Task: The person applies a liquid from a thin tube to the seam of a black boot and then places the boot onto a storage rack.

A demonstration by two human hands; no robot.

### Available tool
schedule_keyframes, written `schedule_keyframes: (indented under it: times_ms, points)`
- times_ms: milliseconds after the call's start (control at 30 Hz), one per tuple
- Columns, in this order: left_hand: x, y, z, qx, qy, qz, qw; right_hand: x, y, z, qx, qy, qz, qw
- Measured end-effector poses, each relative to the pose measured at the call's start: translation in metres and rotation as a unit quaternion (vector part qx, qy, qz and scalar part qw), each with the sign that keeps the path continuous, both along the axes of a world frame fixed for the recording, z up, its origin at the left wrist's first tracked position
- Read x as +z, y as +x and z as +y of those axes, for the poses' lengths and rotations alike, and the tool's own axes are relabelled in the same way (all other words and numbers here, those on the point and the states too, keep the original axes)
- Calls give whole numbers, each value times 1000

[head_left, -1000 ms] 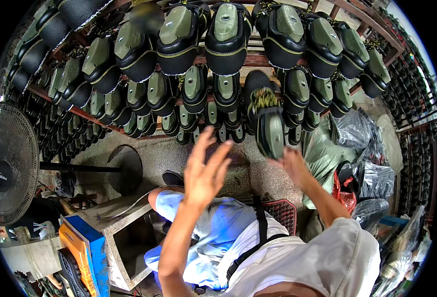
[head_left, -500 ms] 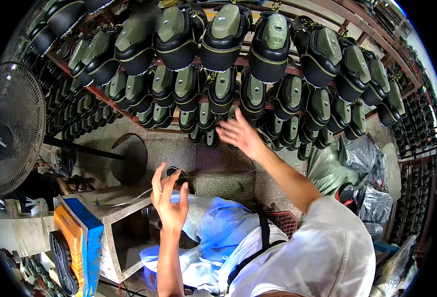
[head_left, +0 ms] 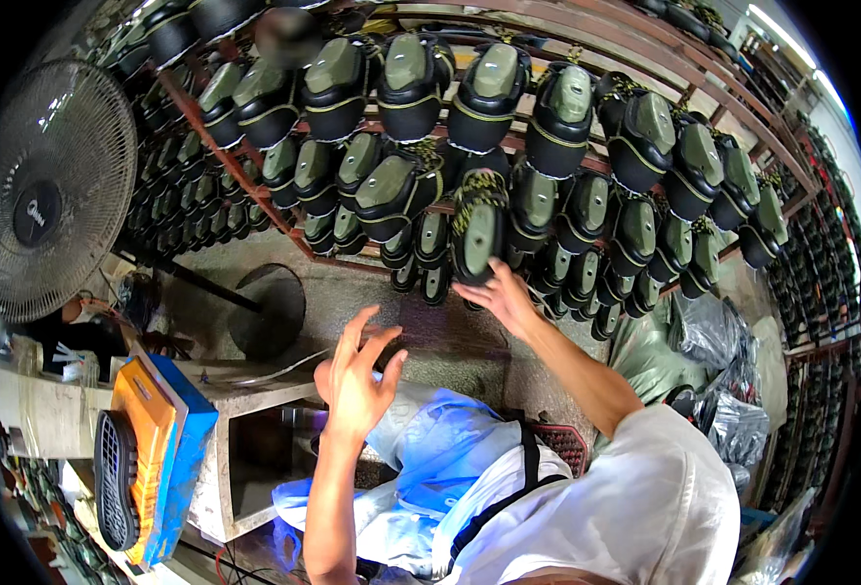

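Observation:
Black shoe uppers on green lasts hang in rows on a rack. My right hand [head_left: 502,297] is at the lower end of one shoe upper on its last [head_left: 478,239], thumb against it and fingers closed around the end. This shoe tilts out from the middle row, its yellow-and-black laces showing. Beside it, another shoe upper [head_left: 390,200] leans askew in the same row. My left hand [head_left: 360,380] is raised over my lap, fingers apart and curved, holding nothing.
A large black fan [head_left: 39,210] stands at the left on a round base [head_left: 268,310]. Near it are a grey box-like stand [head_left: 218,468], an orange-and-blue box [head_left: 162,439] and a black shoe sole [head_left: 116,480]. Plastic bags [head_left: 733,390] lie at the right. Reddish rack bars [head_left: 226,156] frame the shoes.
My right hand has gone from open in front of the rack to gripping a shoe upper, which now tilts outward. My left hand has shifted slightly right. The head view has turned a little.

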State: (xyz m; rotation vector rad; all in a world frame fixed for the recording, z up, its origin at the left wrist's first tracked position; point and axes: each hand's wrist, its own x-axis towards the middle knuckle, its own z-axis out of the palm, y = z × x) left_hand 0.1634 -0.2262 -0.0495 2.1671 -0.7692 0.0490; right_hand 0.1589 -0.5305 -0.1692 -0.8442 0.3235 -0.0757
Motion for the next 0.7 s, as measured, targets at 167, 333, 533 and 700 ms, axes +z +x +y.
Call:
schedule_keyframes:
  times_ms: [167,333,533,700]
  points:
    - [-60,62,-18,85,-68,-50,993,-14,-19,16,-2,52,-25,998]
    - [-101,170,-93,143,-272,106,946,4,24,20,-37,20,-14,999]
    - [-85,162,-167,215,-57,-20,975,-55,-54,-9,53,-125,19,991]
    - [-79,203,-173,273,-72,-13,959,-81,-116,-1,82,-147,112,979]
